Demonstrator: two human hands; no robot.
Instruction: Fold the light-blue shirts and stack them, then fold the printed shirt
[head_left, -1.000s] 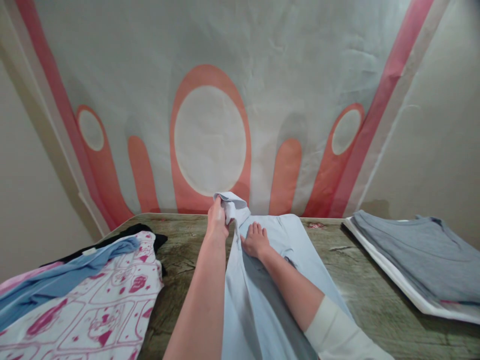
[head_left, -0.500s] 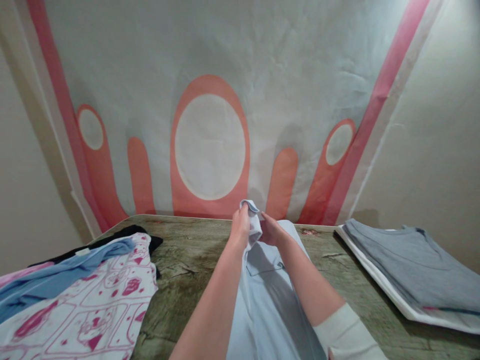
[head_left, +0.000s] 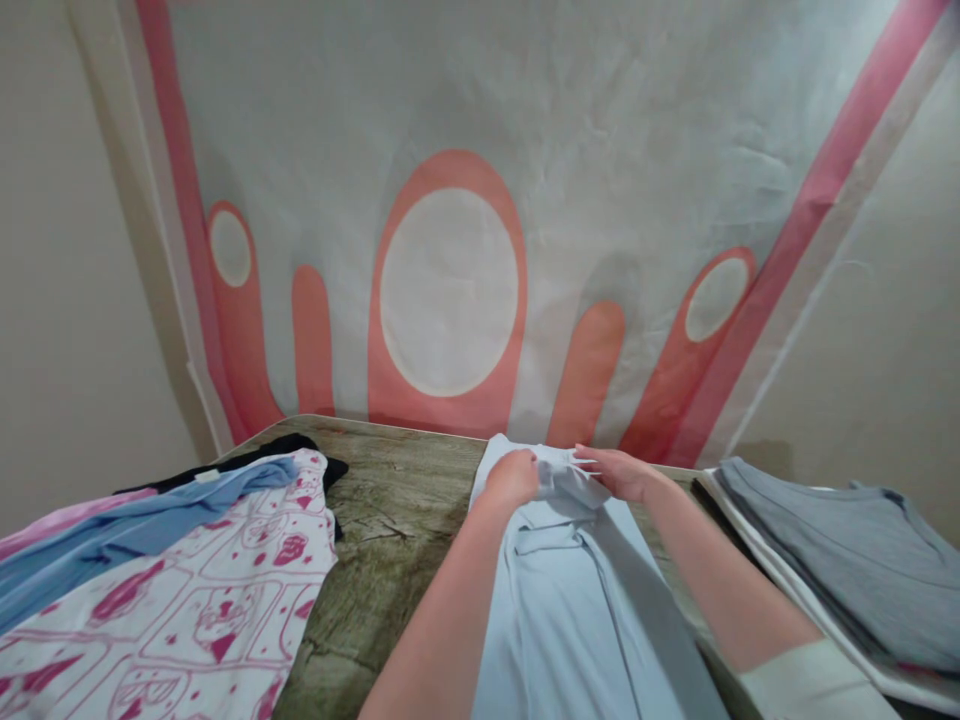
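A light blue shirt (head_left: 570,610) lies lengthwise in front of me, its sides folded in and a collar-like band at the far end. My left hand (head_left: 514,478) is closed on the left side of that band, with the fingers curled into the cloth. At the band's right side, my right hand (head_left: 619,472) touches the cloth with its fingers stretched out and slightly apart. Its thumb is hard to make out. The near end of the shirt runs out of the picture between my forearms.
On the left of the wood-patterned table (head_left: 390,510) lie a white garment with pink print (head_left: 225,600), a blue garment (head_left: 150,515) and a black one (head_left: 277,450). Folded clothes with a grey shirt (head_left: 847,560) on top are stacked at right. A printed backdrop (head_left: 637,180) rises behind the table.
The collar end, held up and bunched before, is now lower and spread wider. My hands have moved apart and down, and the right hand's fingers have straightened. The view has shifted slightly left.
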